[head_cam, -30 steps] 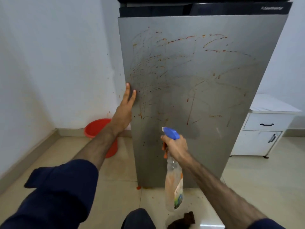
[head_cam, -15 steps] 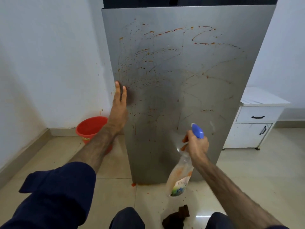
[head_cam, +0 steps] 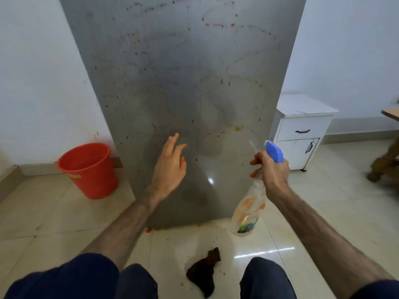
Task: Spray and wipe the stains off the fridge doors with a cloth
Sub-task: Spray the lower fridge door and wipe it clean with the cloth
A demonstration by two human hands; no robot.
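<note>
The grey fridge door (head_cam: 183, 72) fills the middle of the view, speckled with orange-brown stains and faint smear lines. My right hand (head_cam: 272, 171) grips a clear spray bottle (head_cam: 248, 210) with a blue head, its nozzle pointing at the lower part of the door. My left hand (head_cam: 170, 167) hovers in front of the lower door with its fingers spread and relaxed, holding nothing. A dark brown cloth (head_cam: 204, 274) lies crumpled on the floor between my knees.
A red bucket (head_cam: 88, 169) stands on the tiled floor left of the fridge, by the white wall. A white cabinet (head_cam: 302, 130) with a drawer sits to the right. Wooden furniture (head_cam: 386, 160) shows at the far right edge. Orange spatters dot the floor at the fridge's base.
My left hand has left the door's left edge and moved down and right, off the surface. The view has dropped lower on the door. The bottle stays in my right hand.
</note>
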